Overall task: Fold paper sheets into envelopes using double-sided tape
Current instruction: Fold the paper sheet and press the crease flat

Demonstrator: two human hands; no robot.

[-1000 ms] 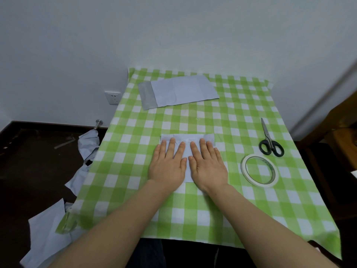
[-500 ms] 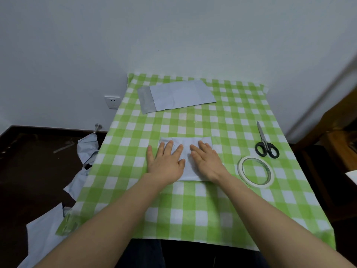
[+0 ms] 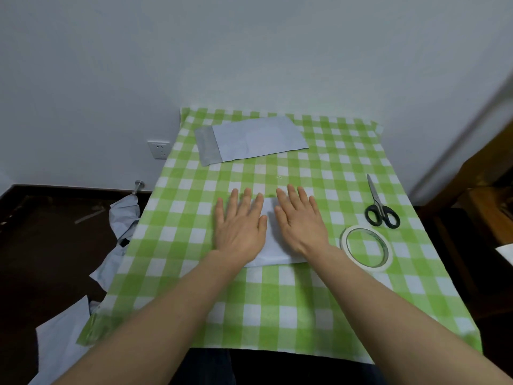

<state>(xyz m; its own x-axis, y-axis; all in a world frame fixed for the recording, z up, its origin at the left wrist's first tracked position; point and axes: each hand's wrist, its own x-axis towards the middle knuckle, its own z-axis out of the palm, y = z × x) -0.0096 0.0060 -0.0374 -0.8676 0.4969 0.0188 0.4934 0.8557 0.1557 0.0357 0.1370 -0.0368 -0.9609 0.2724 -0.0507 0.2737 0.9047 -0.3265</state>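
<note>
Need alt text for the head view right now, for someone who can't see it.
Both hands, left and right, press flat on a folded paper on a green checked table. Tape roll and scissors lie to the right.

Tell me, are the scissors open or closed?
Closed. The scissors lie flat on the checked tablecloth, blades together in one thin point and the two black handle loops side by side.

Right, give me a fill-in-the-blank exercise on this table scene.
1. Both hands, left hand and right hand, press flat on the folded ____.
2. The tape roll lies just nearer the person than the ____.
3. The tablecloth is checked white and ____.

Missing words: paper; scissors; green
</note>
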